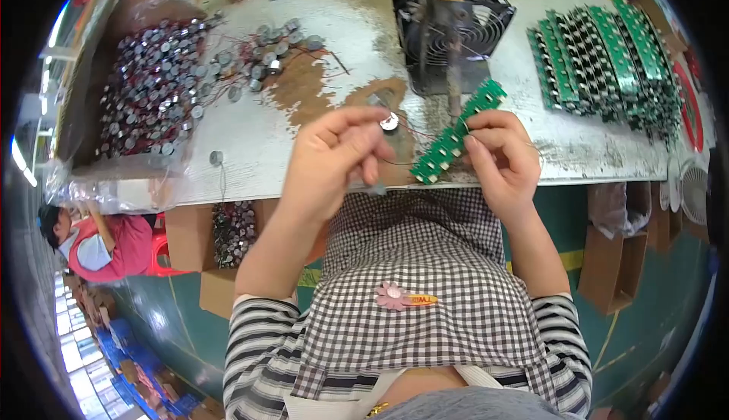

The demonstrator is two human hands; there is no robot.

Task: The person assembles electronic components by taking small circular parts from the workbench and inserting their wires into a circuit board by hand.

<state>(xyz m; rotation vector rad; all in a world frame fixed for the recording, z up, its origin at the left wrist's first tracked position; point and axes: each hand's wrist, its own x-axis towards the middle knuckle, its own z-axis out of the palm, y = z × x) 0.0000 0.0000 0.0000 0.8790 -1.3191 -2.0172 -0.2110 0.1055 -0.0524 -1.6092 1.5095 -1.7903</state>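
My right hand [503, 156] grips a long green circuit board [458, 131], tilted from lower left to upper right above the table's front edge. My left hand [334, 158] pinches a small round silver component [389, 122] with thin red wires, held just left of the board. A second small grey part [377, 189] hangs below the left fingers. Both hands hover over the worn white table [250, 143].
A pile of round silver wired components [156, 82] fills a bagged box at the left, with several loose ones [269, 48] beside it. A black fan [452, 29] stands behind the hands. Rows of green boards [607, 59] lie at right. Another person [99, 241] sits lower left, near cardboard boxes [228, 238].
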